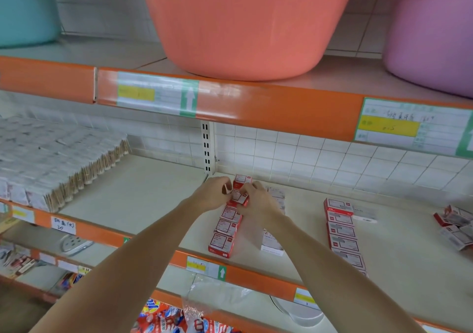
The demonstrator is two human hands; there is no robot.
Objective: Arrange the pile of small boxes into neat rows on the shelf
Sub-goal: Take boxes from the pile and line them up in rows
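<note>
Small red-and-white boxes lie on the cream shelf (143, 199). One row (226, 230) runs from the front edge toward the back wall. My left hand (213, 194) and my right hand (258, 199) meet near its far end, both gripping one small box (239, 197) just in front of the rearmost box (242, 179). A second row (341, 232) lies to the right, partly hidden by my right forearm. A loose pile of boxes (457, 226) sits at the far right. White boxes (271, 243) lie between the two rows.
Packs of wooden sticks (56, 163) fill the shelf's left part. The orange-edged shelf above (268, 107) carries pink (245, 25), teal and purple basins. A slotted upright (207, 148) stands at the back wall. Lower shelves hold packets and metal ware.
</note>
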